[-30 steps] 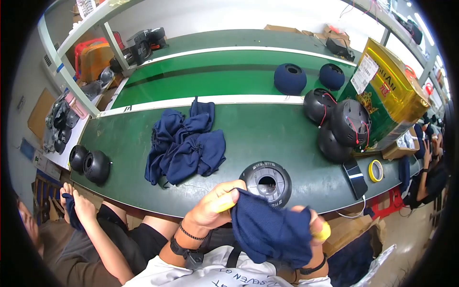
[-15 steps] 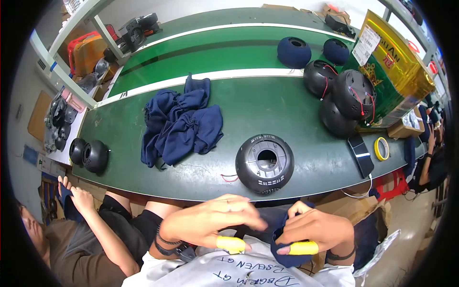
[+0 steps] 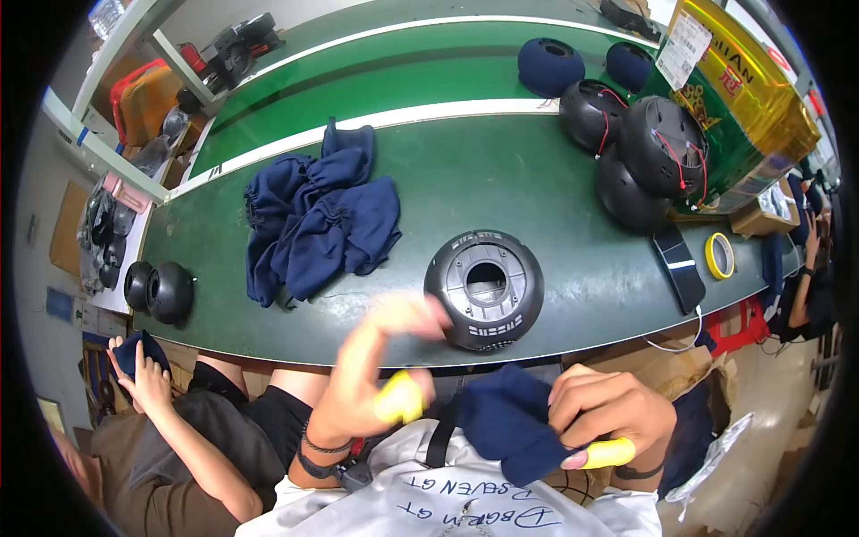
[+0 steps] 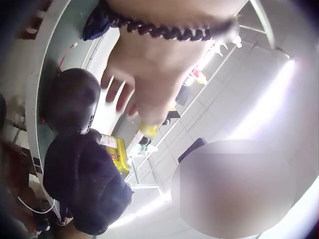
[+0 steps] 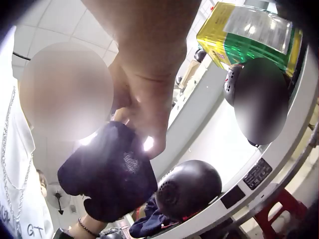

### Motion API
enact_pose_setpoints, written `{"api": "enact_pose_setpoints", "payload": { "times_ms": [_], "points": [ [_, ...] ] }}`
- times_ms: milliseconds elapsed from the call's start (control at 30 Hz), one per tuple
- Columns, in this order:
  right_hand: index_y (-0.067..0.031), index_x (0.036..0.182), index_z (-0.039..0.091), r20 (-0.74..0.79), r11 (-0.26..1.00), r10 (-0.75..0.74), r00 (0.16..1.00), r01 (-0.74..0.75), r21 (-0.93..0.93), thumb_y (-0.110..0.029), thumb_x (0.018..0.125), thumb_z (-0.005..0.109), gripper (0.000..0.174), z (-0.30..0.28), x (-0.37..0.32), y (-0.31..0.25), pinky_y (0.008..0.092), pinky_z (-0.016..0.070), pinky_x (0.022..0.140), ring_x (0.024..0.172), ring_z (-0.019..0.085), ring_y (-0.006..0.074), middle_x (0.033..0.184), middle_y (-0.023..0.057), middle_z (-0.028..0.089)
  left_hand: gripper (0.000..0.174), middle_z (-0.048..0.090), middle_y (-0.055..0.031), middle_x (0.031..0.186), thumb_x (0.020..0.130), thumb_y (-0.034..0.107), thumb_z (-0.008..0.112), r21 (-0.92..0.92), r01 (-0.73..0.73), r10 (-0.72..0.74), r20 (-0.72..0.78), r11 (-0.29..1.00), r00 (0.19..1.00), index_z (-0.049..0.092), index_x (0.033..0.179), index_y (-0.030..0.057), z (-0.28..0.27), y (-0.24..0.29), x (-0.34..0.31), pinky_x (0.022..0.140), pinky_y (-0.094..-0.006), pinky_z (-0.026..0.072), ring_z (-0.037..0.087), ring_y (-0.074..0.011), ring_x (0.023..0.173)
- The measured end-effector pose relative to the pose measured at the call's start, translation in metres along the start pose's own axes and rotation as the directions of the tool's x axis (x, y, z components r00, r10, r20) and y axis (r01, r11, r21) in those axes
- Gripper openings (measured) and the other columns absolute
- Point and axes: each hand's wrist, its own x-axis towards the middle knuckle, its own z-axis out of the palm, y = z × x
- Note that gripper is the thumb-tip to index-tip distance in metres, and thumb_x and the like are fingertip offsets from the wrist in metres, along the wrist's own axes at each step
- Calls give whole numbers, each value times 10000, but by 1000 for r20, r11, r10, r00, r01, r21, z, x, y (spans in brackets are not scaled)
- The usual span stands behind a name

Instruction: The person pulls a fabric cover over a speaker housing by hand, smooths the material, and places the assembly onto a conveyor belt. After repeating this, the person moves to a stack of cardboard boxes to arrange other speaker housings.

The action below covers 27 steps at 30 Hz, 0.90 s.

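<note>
My right hand pinches a navy fabric cover by its edge, in front of my chest. The cover hangs to the left of the fingers, and in the right wrist view the dark cloth spreads below the hand. Blurred by motion, my left hand is held apart from the cloth with its fingers extended and nothing in them. Those fingers overlap the left side of a round black plastic shell in the head view. The shell sits near the table's front edge, its round opening facing up. Yellow tape wraps both thumbs.
Several navy covers lie piled on the green table. At the right stand black shells with red wires, a large tin, a phone and a yellow tape roll. A seated person handles cloth at left.
Both hands held the cover a second ago. Now the left hand is off it and has moved up towards the black shell, while the right keeps hold. The head view has shifted.
</note>
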Motion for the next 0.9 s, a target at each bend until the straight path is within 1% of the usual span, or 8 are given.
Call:
{"api": "enact_pose_setpoints", "payload": {
  "times_ms": [33,100,267,433,633,667,767,900],
  "points": [
    [16,962,733,-7,1000,4,1000,-4,7,-126,900,800,169,0,-3,2,390,489,808,847,656,296,977,128,707,598,562,-183,1394,788,-1,614,78,52,-32,-240,996,970,540,1381,-5,6,-4,10,1171,-446,371,525,-289,1342],
    [37,983,725,72,988,-23,997,12,154,-108,913,784,172,-3,-9,7,409,505,817,907,654,337,1034,172,691,576,537,-169,1464,910,82,676,22,201,-182,-333,979,925,509,1456,3,14,-7,41,1179,-421,362,492,-294,1401],
    [46,1094,680,263,948,59,963,-137,288,-113,980,690,195,8,-21,10,441,495,961,1067,666,373,1159,221,639,448,538,-162,1467,1010,117,585,142,205,-209,12,968,978,539,1436,-17,23,-38,71,1169,-368,367,519,-286,1380],
    [69,973,719,232,944,-11,973,-67,324,-82,925,772,168,17,-36,15,456,584,851,1012,693,449,1171,303,668,463,513,-195,1499,1006,112,561,113,224,-244,213,968,946,534,1448,-23,28,-25,52,1207,-398,320,455,-313,1440],
    [65,1031,709,299,931,11,954,-119,346,-125,963,732,203,30,-23,18,492,555,890,1061,668,464,1245,320,639,472,522,-200,1497,1007,160,601,256,170,-187,44,952,981,549,1435,-30,26,-9,43,1199,-421,338,457,-318,1440],
    [59,1083,690,299,925,-23,954,-94,369,-140,994,684,218,27,-19,17,534,503,956,1125,645,460,1266,326,627,493,504,-210,1514,996,154,623,202,-15,-15,151,979,988,540,1451,-18,14,-4,31,1183,-447,351,463,-342,1430],
    [26,1134,677,360,934,-130,924,-8,358,-143,1009,654,211,29,-10,13,546,417,1052,1188,643,406,1274,265,652,500,481,-218,1539,994,156,652,12,-213,168,573,977,802,544,1454,-6,-6,27,11,1150,-513,372,437,-390,1446],
    [-22,1068,656,381,931,-158,911,9,364,-130,931,669,175,24,10,6,539,434,1033,1184,588,426,1313,243,605,275,550,-177,1451,1015,144,634,-223,19,163,766,975,622,578,1246,7,3,17,4,1157,-553,349,433,-387,1460]
  ]
}}
